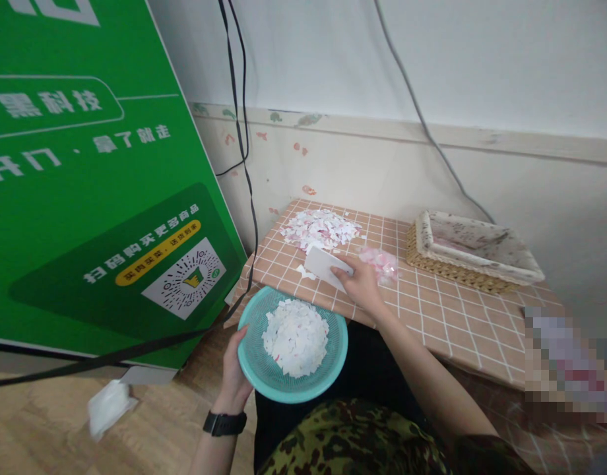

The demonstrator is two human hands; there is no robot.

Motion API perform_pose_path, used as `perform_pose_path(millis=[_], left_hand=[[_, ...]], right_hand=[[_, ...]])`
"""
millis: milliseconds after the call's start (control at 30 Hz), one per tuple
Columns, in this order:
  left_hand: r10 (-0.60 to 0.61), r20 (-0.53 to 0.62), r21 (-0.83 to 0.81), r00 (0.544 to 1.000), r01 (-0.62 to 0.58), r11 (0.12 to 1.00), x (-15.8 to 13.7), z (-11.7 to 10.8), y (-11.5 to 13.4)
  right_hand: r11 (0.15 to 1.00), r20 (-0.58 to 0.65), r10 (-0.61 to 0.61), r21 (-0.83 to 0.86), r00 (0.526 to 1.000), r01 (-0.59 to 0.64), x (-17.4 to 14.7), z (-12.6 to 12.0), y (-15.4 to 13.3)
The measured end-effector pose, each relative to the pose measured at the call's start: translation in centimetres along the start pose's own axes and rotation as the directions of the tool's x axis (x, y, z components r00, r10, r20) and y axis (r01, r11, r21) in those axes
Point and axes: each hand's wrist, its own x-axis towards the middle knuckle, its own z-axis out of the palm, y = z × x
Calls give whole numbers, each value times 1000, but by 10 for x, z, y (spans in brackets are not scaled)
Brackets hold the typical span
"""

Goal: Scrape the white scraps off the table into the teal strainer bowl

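Camouflage shirt (pixel 353 439) | left fingers (pixel 241 334) grip colander rim (pixel 296 394) | white card (pixel 322 265) pinched between right fingers (pixel 342 272)

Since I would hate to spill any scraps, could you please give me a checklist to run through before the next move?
1. Left hand grips the rim of the teal basket: ok.
2. White scraps in it lie within the rim: ok.
3. Right hand holds the white card: ok.
4. Scrap pile on the table is fully gathered: not ok; some pieces lie apart.
5. Basket supported from beneath: cannot tell; its underside is hidden.
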Motion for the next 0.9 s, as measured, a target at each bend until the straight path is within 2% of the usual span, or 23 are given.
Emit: perform_pose_path(millis=[133,267,433,500,600,667,833,900], left_hand=[[-4,17,1,1000,4,1000,1,-2,1],[-21,41,-15,999,21,1000,1,-4,2],[-22,31,-15,999,23,1000,1,-5,2],[-13,28,-13,1000,13,1000,0,-5,2],[1,28,-12,1000,0,1000,-1,-3,1],[7,25,-8,1000,-7,1000,-2,-2,1],[-3,20,-4,1000,3,1000,-2,0,1],[-8,30,-4,1000,8,1000,-2,-1,1]], right_hand=[[997,26,-17,73,1000,15,17,8,-2],[983,222,-111,167,969,75,30,11,-9],[977,382,-169,185,908,104,29,-14,-8],[988,355,-138,120,925,102,27,-30,-1],[997,148,-27,-72,989,38,27,-44,12],[988,42,23,-152,999,-17,28,-44,18],[996,68,-22,-82,997,28,31,-27,19],[996,24,-19,-83,1000,20,31,-23,17]])
